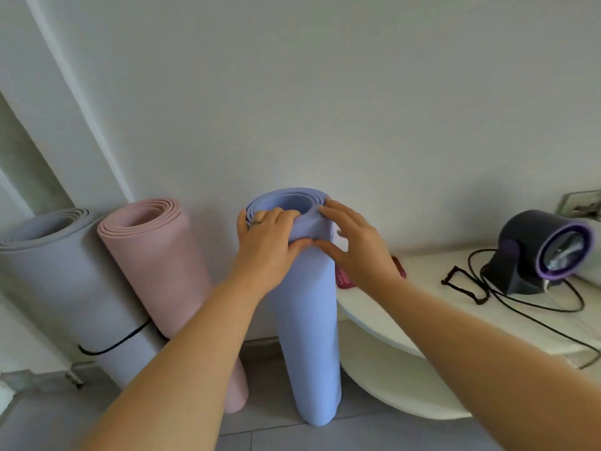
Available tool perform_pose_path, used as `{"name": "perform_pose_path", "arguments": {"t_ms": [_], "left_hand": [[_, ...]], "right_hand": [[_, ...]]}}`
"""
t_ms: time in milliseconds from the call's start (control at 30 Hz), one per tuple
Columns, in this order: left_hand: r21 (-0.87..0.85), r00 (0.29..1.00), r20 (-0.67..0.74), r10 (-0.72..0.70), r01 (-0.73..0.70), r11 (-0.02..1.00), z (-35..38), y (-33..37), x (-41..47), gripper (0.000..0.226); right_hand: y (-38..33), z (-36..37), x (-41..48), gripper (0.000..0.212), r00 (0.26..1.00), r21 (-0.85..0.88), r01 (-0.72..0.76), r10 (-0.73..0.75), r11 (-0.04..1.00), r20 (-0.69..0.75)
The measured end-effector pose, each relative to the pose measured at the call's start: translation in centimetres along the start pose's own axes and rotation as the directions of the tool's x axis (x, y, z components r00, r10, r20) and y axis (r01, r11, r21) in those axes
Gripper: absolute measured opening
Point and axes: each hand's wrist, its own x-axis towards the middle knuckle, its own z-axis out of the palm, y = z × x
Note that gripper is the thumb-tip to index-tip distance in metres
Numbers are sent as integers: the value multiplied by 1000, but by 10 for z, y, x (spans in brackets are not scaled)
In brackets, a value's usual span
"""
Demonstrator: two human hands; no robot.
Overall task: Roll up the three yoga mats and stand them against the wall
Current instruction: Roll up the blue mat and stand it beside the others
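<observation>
A rolled blue mat (309, 320) stands upright on the floor, close to the white wall (325, 92). My left hand (266, 242) grips its top rim, fingers curled over the edge. My right hand (354, 245) rests on the top right side with its fingers spread, thumb pressing the front. To the left a rolled pink mat (159, 265) leans against the wall. Further left a rolled grey mat (55, 281) with a black strap (113, 343) around it leans in the corner.
A white two-tier round table (406, 304) stands right of the blue mat. On it sit a black and purple fan (540, 252), a black cable (533, 317) and a dark red object (344, 279). The floor is grey tile (292, 437).
</observation>
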Motion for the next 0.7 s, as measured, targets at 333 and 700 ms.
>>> {"name": "perform_pose_path", "arguments": {"t_ms": [333, 700], "left_hand": [[-44, 957, -277, 90, -106, 993, 24, 9, 9, 33], [-62, 938, -332, 102, -130, 990, 34, 0, 11, 42]], "right_hand": [[94, 6, -61, 59, 721, -540, -612, 689, 579, -78], [161, -29, -87, 31, 498, -818, -527, 864, 231, -77]]}}
